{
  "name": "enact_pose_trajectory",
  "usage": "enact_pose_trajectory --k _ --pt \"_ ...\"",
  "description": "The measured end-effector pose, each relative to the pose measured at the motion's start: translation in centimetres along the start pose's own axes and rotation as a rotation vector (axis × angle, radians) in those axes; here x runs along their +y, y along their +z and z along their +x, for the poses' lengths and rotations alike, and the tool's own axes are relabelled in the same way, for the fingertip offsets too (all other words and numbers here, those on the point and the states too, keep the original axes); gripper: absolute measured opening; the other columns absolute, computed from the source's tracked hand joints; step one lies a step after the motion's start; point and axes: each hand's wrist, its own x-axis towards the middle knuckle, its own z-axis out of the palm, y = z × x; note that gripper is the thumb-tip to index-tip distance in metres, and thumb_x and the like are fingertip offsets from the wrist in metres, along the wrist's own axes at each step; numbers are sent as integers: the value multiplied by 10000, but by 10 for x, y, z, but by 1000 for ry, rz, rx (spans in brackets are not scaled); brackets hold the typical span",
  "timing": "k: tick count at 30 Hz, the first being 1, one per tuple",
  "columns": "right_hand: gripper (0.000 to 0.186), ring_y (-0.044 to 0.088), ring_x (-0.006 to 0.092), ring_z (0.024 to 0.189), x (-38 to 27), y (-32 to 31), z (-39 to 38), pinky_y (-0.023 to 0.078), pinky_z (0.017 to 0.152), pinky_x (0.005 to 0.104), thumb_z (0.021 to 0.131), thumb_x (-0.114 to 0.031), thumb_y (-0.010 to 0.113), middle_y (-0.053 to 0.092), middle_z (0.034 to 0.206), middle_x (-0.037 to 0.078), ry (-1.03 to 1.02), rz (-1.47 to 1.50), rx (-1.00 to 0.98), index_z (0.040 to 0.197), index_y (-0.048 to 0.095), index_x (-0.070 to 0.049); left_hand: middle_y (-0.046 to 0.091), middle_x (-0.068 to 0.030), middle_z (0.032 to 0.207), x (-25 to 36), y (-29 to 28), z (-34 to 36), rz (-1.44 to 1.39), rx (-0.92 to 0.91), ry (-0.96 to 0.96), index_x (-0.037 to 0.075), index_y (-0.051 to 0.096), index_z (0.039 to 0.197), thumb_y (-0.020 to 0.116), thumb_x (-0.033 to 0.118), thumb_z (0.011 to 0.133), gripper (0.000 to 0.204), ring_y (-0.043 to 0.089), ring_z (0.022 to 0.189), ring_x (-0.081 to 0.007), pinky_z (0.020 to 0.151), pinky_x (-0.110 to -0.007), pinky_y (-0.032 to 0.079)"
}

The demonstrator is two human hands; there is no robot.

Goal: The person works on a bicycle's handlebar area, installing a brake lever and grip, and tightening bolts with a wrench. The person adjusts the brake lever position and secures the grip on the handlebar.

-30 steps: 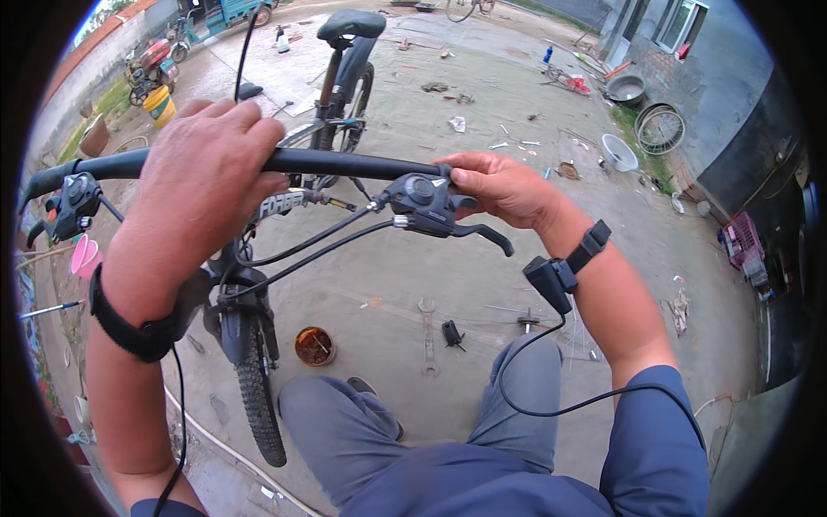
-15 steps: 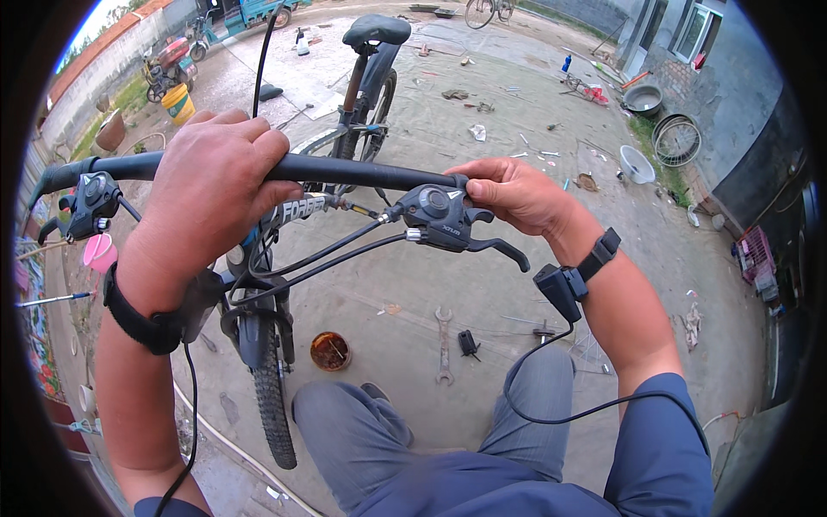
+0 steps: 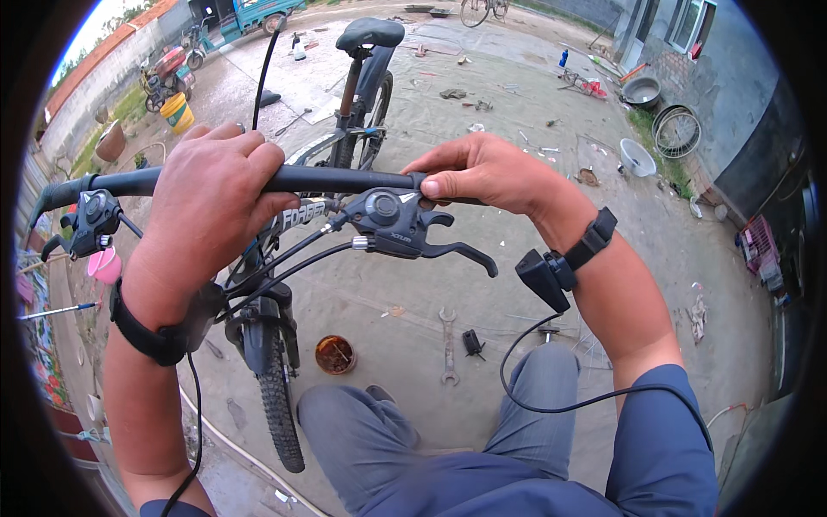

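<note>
Slid leftward along the handlebar (image 3: 345, 179) in the head view, the right brake lever unit (image 3: 388, 220) is brought nearer the left hand (image 3: 215, 181), by which the bar is gripped from above, left of centre. At the bar, the unit is pinched by the right hand (image 3: 491, 177). Right of the front tyre (image 3: 280, 405), a wrench (image 3: 448, 346) is seen on the ground (image 3: 405, 284).

Left grip (image 3: 215, 185) curled palm-down; right grip (image 3: 489, 177) pinching.
</note>
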Motion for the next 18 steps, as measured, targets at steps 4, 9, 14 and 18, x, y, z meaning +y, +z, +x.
enact_pose_trajectory --k 4,9,14,18 --pt "431 693 126 918 -7 2 4 548 873 263 906 -216 804 756 1019 81 -6 -41 -5 1245 708 32 627 -68 826 1 -1 0 3 -19 -15 85 619 845 812 312 764 309 612 874 -293 799 -436 465" --pt "406 685 112 868 -14 8 13 549 823 244 904 -215 807 757 987 75 -34 -101 -31 1216 724 30 639 -85 841 -2 -6 2 -57 -60 5 73 650 886 793 272 796 262 623 891 -305 805 -444 470" --pt "395 668 102 804 -18 13 16 552 747 237 908 -222 804 750 947 74 10 -7 -40 1199 729 36 658 -124 901 -10 -17 7 -262 -169 -8 41 677 996 741 178 836 219 625 919 -352 835 -462 471" --pt "387 658 96 767 -22 21 21 548 702 238 915 -233 797 747 913 63 -48 -33 -44 1193 734 29 689 -125 908 -7 -19 8 -279 -181 -1 36 704 1001 730 189 855 213 643 922 -348 841 -465 482"
